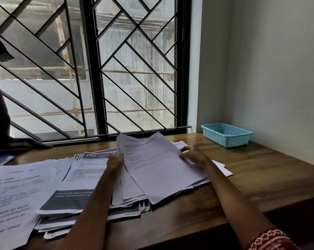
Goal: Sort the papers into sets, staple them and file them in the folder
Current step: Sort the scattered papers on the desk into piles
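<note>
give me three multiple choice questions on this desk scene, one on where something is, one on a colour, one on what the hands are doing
1. Where does the basket stand?
A. on the wooden table, at its far right corner by the wall
B. on the windowsill
C. on top of the printed papers

2. What colour is the basket?
A. red
B. light blue
C. black

3. What are the hands doing?
A. both rest flat on bare wood
B. the left hand and the right hand hold a sheaf of sheets by its side edges
C. one hand presses a stapler

Answers:
1. A, it stands on the wood where the table meets the wall, apart from the papers.
2. B, its mesh walls are light blue.
3. B, fingers of each hand curl round opposite edges of the sheaf, raised above the spread papers.
</note>
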Tool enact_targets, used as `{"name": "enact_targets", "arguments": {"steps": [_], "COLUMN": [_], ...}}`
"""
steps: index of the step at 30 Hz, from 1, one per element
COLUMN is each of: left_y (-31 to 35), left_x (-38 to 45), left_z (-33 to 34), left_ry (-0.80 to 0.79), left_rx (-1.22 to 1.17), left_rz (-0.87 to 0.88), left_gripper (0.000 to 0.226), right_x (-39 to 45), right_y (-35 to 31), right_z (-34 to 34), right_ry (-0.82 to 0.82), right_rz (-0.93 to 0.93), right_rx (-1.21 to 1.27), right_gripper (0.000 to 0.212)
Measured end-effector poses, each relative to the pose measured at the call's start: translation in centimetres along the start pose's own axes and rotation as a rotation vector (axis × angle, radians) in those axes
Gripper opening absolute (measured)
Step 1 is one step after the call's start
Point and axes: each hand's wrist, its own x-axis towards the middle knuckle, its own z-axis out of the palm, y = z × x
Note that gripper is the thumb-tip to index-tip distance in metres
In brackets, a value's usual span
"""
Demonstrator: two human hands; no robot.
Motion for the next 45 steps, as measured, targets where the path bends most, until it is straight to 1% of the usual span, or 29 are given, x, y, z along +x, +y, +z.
{"name": "enact_targets", "arguments": {"steps": [5, 7, 9, 11, 13, 14, 16, 19, 21, 23, 25, 27, 29, 31, 36, 39, 45], "left_y": [-0.1, -0.1, 0.0, 0.0, 0.0, 0.0, -0.1, 0.0, -0.1, -0.1, -0.1, -0.1, -0.1, -0.1, 0.0, -0.1, 0.1], "left_x": [0.0, 0.0, 0.0, 0.1, 0.3, 0.4, 0.4, 0.2, 0.2, 0.2, 0.3, 0.3, 0.3, 0.3, 0.3, 0.3, 0.1], "left_z": [0.2, 0.2, 0.2, 0.2, 0.1, 0.1, 0.2, 0.3, 0.2, 0.2, 0.2, 0.2, 0.2, 0.1, 0.0, 0.0, 0.2], "left_ry": [-0.046, -0.033, -0.002, 0.04, 0.054, 0.052, 0.043, 0.037, 0.038, 0.035, 0.034, 0.033, 0.032, 0.025, 0.019, 0.019, 0.036], "left_rx": [0.019, 0.062, 0.117, 0.191, 0.282, 0.319, 0.354, 0.359, 0.356, 0.351, 0.344, 0.339, 0.338, 0.332, 0.307, 0.301, 0.313], "left_rz": [-0.002, 0.0, 0.015, 0.047, 0.082, 0.093, 0.099, 0.103, 0.103, 0.097, 0.096, 0.094, 0.087, 0.076, 0.068, 0.069, 0.09], "left_gripper": [0.035, 0.036, 0.035, 0.035, 0.036, 0.035, 0.034, 0.034, 0.034, 0.035, 0.034, 0.034, 0.034, 0.033, 0.032, 0.032, 0.034], "right_x": [0.3, 0.4, 0.7, 0.7, 0.6, 0.4, 0.2, 0.3, 0.3, 0.3, 0.5, 0.8, 0.9, 0.9, 0.7, 0.6, 0.5], "right_y": [0.1, 0.2, 0.4, 0.8, 1.5, 1.8, 2.1, 2.2, 2.0, 1.9, 2.1, 2.5, 2.7, 2.6, 2.5, 2.7, 2.6], "right_z": [0.1, 0.2, 0.1, -0.5, -1.1, -1.3, -1.5, -1.5, -1.7, -2.0, -2.2, -2.2, -2.2, -2.3, -2.7, -2.9, -3.0], "right_ry": [-0.002, 0.038, 0.177, 0.353, 0.467, 0.478, 0.452, 0.424, 0.433, 0.46, 0.517, 0.608, 0.701, 0.768, 0.86, 0.88, 0.882], "right_rz": [-0.017, -0.049, -0.103, -0.114, -0.045, 0.024, 0.136, 0.173, 0.187, 0.2, 0.187, 0.124, 0.055, 0.016, -0.013, 0.001, 0.04], "right_rx": [0.005, -0.015, -0.108, -0.32, -0.493, -0.538, -0.605, -0.664, -0.658, -0.634, -0.6, -0.555, -0.516, -0.488, -0.41, -0.352, -0.291], "right_gripper": [0.012, 0.008, 0.025, 0.037, 0.043, 0.046, 0.057, 0.064, 0.061, 0.054, 0.039, 0.02, 0.007, 0.007, 0.014, 0.017, 0.015]}}
